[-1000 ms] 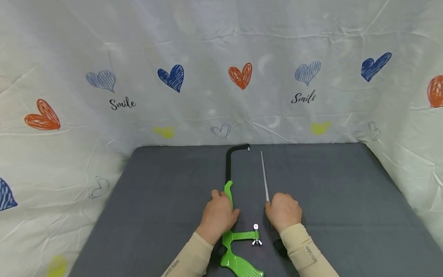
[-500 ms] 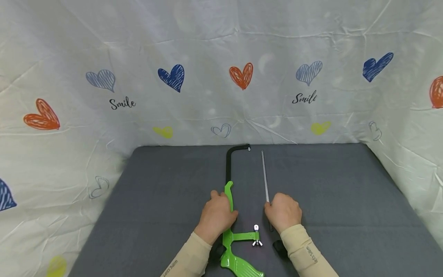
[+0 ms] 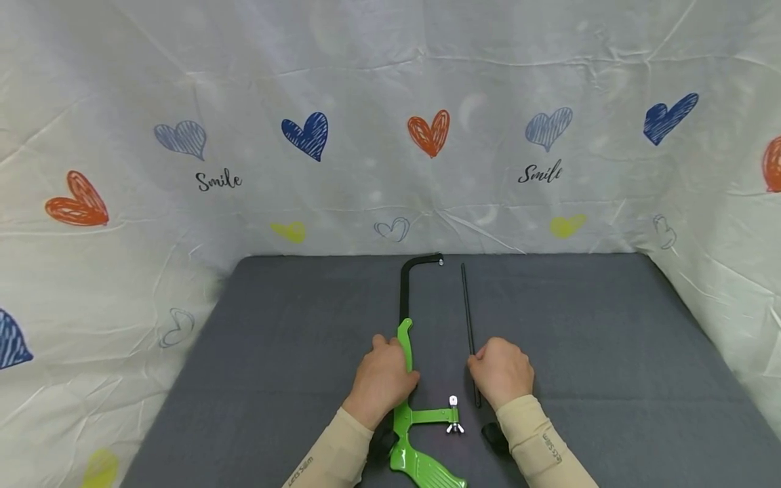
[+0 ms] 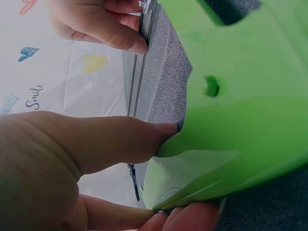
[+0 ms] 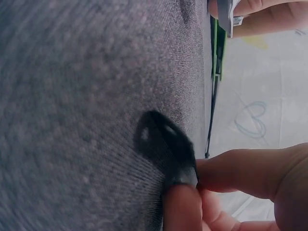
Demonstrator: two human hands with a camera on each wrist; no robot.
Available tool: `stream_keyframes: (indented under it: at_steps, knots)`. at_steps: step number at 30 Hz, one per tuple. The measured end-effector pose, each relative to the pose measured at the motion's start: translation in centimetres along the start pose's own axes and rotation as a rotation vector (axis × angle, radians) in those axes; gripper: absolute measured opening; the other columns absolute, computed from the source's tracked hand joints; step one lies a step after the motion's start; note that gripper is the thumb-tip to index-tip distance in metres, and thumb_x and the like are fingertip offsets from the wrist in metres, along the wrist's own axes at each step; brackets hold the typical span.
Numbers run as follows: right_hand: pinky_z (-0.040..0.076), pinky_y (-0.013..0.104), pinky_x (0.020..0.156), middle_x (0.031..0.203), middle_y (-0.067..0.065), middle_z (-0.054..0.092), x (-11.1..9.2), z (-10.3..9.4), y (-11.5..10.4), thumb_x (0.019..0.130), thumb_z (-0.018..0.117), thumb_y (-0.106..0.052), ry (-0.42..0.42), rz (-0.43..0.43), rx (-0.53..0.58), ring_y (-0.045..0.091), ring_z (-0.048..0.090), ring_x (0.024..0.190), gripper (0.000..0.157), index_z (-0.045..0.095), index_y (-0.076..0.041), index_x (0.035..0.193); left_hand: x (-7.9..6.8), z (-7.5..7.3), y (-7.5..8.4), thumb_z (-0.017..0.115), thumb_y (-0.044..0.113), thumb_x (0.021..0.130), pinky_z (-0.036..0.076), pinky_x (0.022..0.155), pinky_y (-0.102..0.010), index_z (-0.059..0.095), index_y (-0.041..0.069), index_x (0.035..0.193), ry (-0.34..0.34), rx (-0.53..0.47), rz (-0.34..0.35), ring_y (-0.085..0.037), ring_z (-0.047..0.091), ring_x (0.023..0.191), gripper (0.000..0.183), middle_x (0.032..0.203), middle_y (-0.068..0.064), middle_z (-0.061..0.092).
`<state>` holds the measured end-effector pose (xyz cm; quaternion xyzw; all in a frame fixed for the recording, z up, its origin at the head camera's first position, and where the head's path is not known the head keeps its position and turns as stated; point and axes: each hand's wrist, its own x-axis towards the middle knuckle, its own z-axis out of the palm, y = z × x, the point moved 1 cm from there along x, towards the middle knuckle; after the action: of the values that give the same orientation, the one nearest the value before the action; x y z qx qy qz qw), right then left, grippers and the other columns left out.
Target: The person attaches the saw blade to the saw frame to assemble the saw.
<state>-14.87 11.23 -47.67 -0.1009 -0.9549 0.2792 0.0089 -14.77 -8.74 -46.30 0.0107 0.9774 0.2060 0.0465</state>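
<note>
A hacksaw frame [image 3: 403, 421] with green body and black bent front bar lies lengthwise on the table, handle toward me. My left hand [image 3: 381, 381] grips its green middle section; the left wrist view shows thumb and fingers on either side of the green frame [image 4: 250, 120]. To its right, a thin hacksaw blade [image 3: 467, 305] points away from me, roughly parallel. My right hand [image 3: 503, 371] pinches this blade near its closer end. In the right wrist view, thumb and fingertips hold the dark blade [image 5: 174, 149] just above the cloth, its holed end showing.
Dark grey cloth covers the table [image 3: 610, 325]. A silver wing nut [image 3: 454, 428] and a peg [image 3: 453, 401] sit on the frame's short green arm. White curtain [image 3: 366, 68] printed with hearts hangs behind the table's back edge and along both sides.
The blade has rolled about its length, its visible side going from shiny silver to dark. Both hands stay almost in place, and the hacksaw frame has hardly moved.
</note>
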Motion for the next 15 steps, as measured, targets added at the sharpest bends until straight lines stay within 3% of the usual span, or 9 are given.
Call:
stream_keyframes:
  at_steps: [5,10,15]
  knots:
    - [0.047,0.039,0.053,0.074,0.004,0.068,0.21,-0.18,0.35,0.086,0.075,-0.023,-0.022,-0.013,0.035,0.023,0.06,0.061,0.012,0.07,-0.013,0.082,0.05,0.02,0.09,0.083,0.025,0.079,0.051,0.056,-0.041,0.061,-0.013,0.118,-0.007,0.004,-0.003,-0.032,0.059,0.063,0.059,0.105,-0.022,0.051]
    - [0.046,0.033,0.056,0.082,0.006,0.072,0.64,-0.39,0.69,0.091,0.075,-0.023,-0.123,0.012,0.139,0.017,0.063,0.064,0.038,0.065,-0.003,0.121,0.0,-0.01,0.21,0.083,0.025,0.079,0.051,0.057,-0.041,0.06,-0.013,0.121,-0.015,0.0,-0.01,-0.032,0.059,0.064,0.061,0.108,-0.022,0.051]
    - [0.046,0.031,0.057,0.082,0.003,0.071,0.98,-0.49,0.76,0.096,0.069,-0.02,-0.223,0.028,0.248,0.013,0.063,0.065,0.038,0.062,-0.003,0.129,-0.01,-0.06,0.0,0.083,0.025,0.079,0.051,0.055,-0.041,0.06,-0.013,0.12,-0.012,0.002,-0.011,-0.032,0.059,0.063,0.06,0.106,-0.022,0.051]
